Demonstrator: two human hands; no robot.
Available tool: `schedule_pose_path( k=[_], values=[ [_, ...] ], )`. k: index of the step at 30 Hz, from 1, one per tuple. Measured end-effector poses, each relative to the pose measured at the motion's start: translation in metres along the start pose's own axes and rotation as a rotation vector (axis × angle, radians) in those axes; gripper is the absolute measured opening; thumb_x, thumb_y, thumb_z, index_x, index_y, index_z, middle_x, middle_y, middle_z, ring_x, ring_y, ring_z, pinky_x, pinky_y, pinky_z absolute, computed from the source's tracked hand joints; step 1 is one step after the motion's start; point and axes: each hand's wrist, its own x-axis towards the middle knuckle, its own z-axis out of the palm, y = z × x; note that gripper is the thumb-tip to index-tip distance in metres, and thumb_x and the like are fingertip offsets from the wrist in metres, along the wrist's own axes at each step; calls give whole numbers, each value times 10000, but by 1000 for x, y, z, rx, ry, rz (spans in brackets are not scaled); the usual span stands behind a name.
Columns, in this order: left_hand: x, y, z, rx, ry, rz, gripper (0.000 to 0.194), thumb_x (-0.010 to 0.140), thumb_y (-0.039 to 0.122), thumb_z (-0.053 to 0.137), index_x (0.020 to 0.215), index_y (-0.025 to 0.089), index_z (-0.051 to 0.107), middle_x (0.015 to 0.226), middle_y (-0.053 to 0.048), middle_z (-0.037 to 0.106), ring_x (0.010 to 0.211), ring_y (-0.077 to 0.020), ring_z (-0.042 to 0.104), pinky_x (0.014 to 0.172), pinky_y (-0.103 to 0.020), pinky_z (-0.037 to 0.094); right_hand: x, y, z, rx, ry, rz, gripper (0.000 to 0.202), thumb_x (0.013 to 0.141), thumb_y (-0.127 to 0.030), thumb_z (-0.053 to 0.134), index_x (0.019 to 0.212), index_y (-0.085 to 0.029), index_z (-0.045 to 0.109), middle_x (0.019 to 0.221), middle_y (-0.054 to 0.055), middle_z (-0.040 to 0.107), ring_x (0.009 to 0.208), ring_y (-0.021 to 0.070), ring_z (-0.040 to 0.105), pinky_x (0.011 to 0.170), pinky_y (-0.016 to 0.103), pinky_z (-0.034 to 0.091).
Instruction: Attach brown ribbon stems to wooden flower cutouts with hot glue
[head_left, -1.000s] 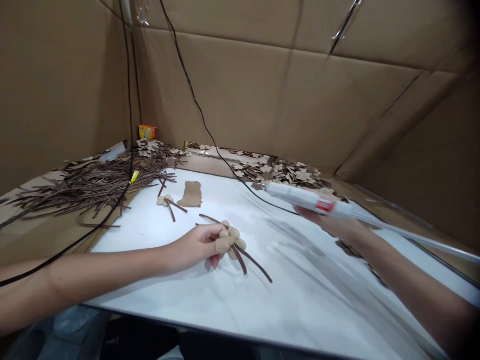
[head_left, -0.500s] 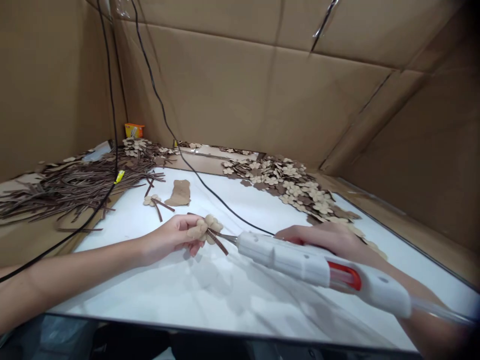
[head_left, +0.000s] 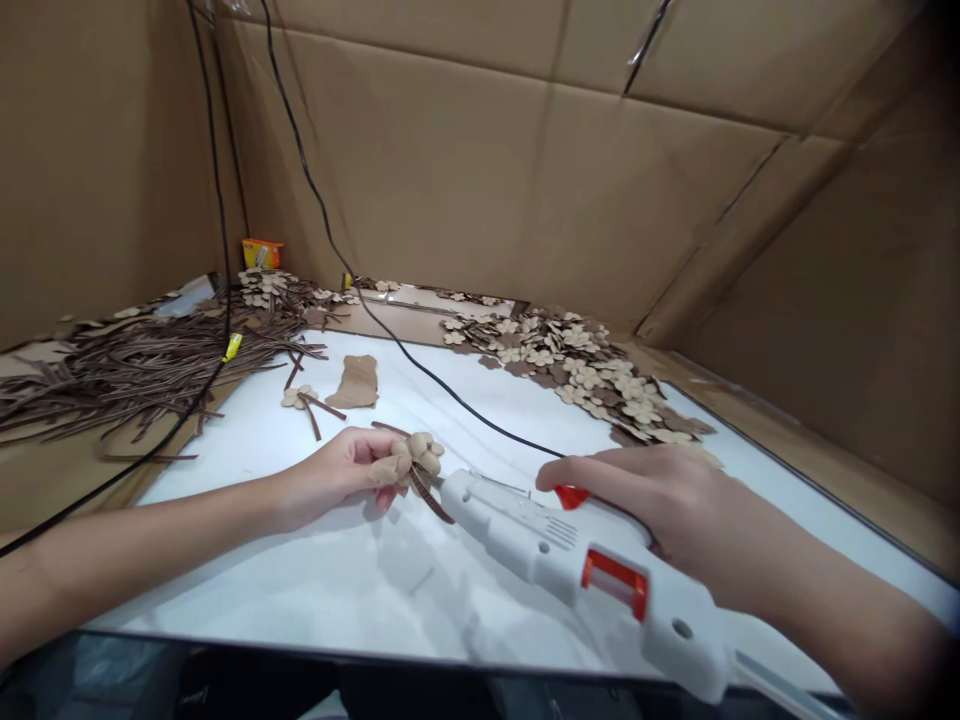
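Between its fingertips my left hand (head_left: 360, 468) pinches a beige flower piece (head_left: 421, 452) with a dark brown strip (head_left: 433, 498) hanging from it. My right hand (head_left: 645, 490) is wrapped round the handle of a white glue gun (head_left: 525, 535) with red parts. The gun's nozzle end is at the lower right of the flower, and its tip is partly hidden there. A clear stick comes out of the gun's rear. Another beige flower with brown strips (head_left: 301, 397) lies on the white board (head_left: 315, 600), beside a brown scrap (head_left: 358, 382).
Brown strips (head_left: 142, 375) are heaped at the left, with an orange box (head_left: 262, 253) behind. Beige and brown flower pieces (head_left: 577, 365) are piled at the back right. A black cable (head_left: 442, 385) crosses the board. Cardboard walls (head_left: 450, 170) enclose the area.
The glue gun has tilted and rolled in my right hand, its rear dropping lower and its nozzle end moving left, closer to the flower. My left hand has barely moved.
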Motion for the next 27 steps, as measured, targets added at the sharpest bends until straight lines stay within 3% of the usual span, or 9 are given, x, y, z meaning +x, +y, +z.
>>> schedule_pose_path(
  k=[3,7,17,22,27],
  values=[
    [0,1,0,9,2,0,309,747,401,661,816,101,643,708,-30,558,572,-84,448,526,-211,343,1,2,-1,-105,-88,-210,324,687,-169,403,905,-252,628,762,56,686,582,197,580,503,288,338],
    [0,0,-2,13,-2,2,316,746,396,664,844,96,654,755,-49,581,584,-89,452,530,-212,344,1,-1,-5,-206,-35,-277,340,619,-84,385,860,-222,582,713,56,666,562,192,570,500,286,324],
    [-1,0,-1,64,17,-3,340,746,410,654,890,102,646,714,-36,564,565,-93,452,515,-209,320,-1,-6,-6,-297,-7,-305,266,575,-79,429,791,-208,515,618,32,593,524,197,539,500,282,304],
    [-1,0,-1,33,14,12,341,707,433,682,671,109,582,803,-52,579,552,-77,451,513,-209,330,1,-9,-6,-321,-7,-309,228,596,-88,424,773,-198,517,573,32,555,501,196,507,489,285,290],
    [-2,-1,-2,36,18,-1,329,714,418,680,660,116,563,734,-35,560,562,-87,465,520,-205,330,-1,-9,-5,-324,6,-305,184,621,-106,417,749,-196,513,558,36,543,492,196,493,480,289,286]
  ],
)
